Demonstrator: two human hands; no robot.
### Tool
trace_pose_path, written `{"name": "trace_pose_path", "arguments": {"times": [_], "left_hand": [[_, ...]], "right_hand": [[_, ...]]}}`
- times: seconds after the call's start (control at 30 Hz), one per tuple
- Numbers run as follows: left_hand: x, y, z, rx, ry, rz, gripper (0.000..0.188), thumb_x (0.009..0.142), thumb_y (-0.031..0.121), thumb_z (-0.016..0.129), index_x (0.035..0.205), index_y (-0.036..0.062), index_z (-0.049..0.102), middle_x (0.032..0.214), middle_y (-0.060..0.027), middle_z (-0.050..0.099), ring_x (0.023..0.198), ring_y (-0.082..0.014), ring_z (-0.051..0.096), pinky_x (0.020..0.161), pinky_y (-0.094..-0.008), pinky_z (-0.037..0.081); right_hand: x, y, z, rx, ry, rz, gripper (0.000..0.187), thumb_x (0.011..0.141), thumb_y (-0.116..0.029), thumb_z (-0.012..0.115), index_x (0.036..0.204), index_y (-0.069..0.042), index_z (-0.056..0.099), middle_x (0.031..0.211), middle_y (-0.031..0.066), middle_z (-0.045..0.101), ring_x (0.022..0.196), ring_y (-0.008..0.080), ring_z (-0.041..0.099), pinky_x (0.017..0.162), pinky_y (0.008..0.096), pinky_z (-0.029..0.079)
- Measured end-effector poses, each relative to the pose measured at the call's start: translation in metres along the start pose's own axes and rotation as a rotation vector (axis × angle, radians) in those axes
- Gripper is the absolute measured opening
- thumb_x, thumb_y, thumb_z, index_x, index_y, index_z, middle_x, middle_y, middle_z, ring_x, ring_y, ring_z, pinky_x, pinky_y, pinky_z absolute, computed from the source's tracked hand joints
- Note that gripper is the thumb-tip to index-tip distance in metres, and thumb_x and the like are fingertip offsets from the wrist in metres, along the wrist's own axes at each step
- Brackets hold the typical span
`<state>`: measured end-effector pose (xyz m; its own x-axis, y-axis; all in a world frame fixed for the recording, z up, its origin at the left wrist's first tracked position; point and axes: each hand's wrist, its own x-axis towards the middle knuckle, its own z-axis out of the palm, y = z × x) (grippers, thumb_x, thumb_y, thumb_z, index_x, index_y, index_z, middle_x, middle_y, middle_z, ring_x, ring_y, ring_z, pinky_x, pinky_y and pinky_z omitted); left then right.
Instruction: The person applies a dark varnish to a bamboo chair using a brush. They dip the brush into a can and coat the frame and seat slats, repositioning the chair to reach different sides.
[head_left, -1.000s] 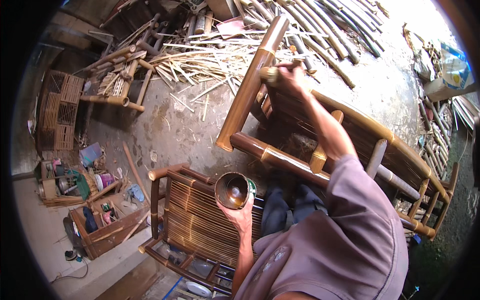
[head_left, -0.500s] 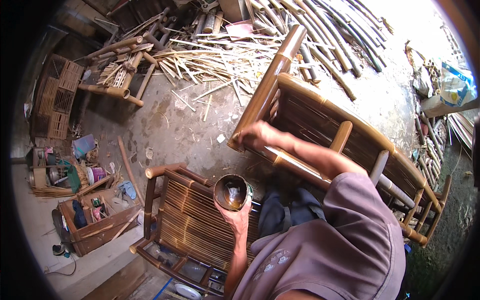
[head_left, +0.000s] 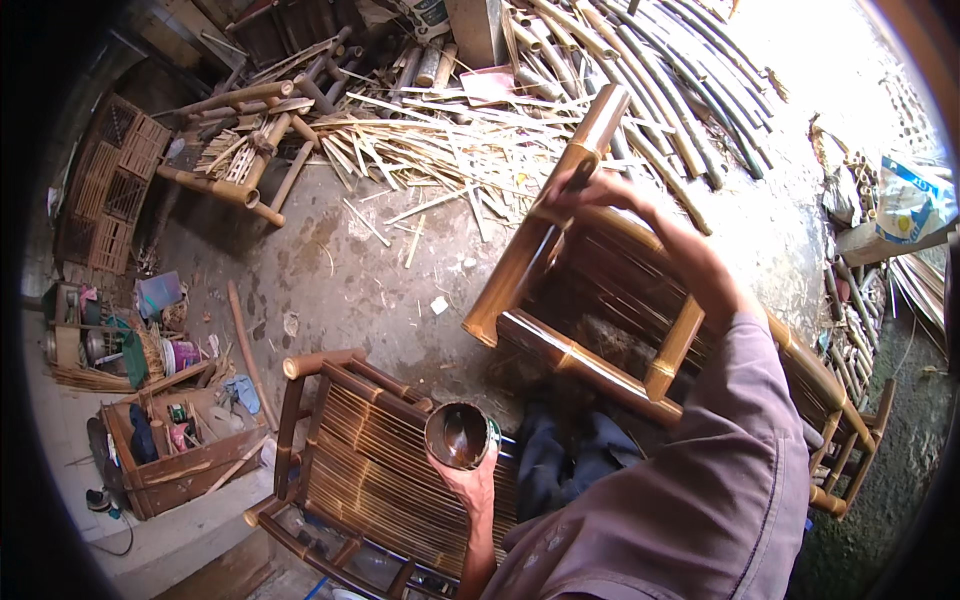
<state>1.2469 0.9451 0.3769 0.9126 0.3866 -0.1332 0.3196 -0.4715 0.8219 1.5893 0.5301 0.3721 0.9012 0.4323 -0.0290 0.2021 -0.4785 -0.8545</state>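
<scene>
My left hand [head_left: 472, 480] is wrapped round a tin can [head_left: 460, 436], its open top showing glossy brown liquid and a dark stained inside. It is held over the edge of a slatted bamboo bench [head_left: 375, 430]. My right hand [head_left: 590, 192] is closed against the thick, glossy brown bamboo post [head_left: 510, 275] at the end of a larger bamboo bench frame [head_left: 675, 345]. Something dark shows at its fingers, too unclear to name. Wet-looking shine runs along the post and the rail below it.
Split bamboo strips [head_left: 420, 140] lie heaped on the floor ahead, with bamboo poles [head_left: 660, 90] stacked beyond. At the left stand a wooden box [head_left: 190, 465] of odds and ends and a bamboo crate [head_left: 110, 185]. A loose stick [head_left: 250, 350] lies beside the box.
My right hand has moved from the post's near end up toward its far part. The can in my left hand has tilted slightly, and the view has shifted a little.
</scene>
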Motion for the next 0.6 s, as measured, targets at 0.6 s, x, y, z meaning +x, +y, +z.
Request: {"name": "trace_pose_path", "arguments": {"times": [0.6], "left_hand": [[0.014,-0.003,0.032,0.173,0.273,-0.134,0.104,0.060,0.016,0.083,0.145,-0.0027,0.025,0.141,-0.0247,0.040,0.129,-0.0391,0.041,0.110,-0.0470,0.032]], "right_hand": [[0.020,0.165,-0.196,-0.174,0.768,-0.046,0.020,0.085,-0.016,0.061,0.101,-0.006,0.065,0.078,0.0034,0.064,0.073,0.0143,0.063,0.065,0.0278,0.052]]}}
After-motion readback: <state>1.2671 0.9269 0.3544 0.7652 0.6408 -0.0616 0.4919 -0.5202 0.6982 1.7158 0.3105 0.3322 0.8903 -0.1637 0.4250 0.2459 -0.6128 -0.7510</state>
